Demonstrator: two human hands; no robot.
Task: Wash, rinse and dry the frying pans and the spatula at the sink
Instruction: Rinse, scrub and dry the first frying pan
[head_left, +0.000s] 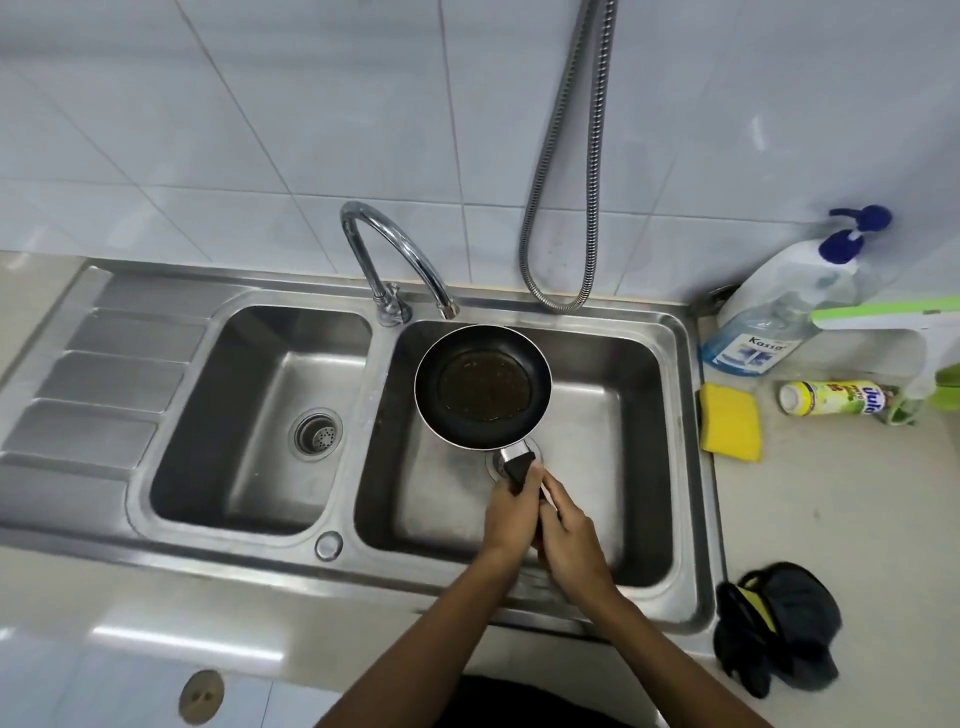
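Note:
A small black frying pan with brown greasy residue on its base hangs level over the right sink basin, just below the chrome faucet spout. Both hands hold its black handle: my left hand grips it nearest the pan, and my right hand grips it right behind. No water runs from the faucet. No spatula or second pan is in view.
The left basin and ribbed drainboard lie to the left. On the right counter are a yellow sponge, a lying dish soap bottle, a blue spray bottle and a dark cloth. A metal hose hangs on the wall.

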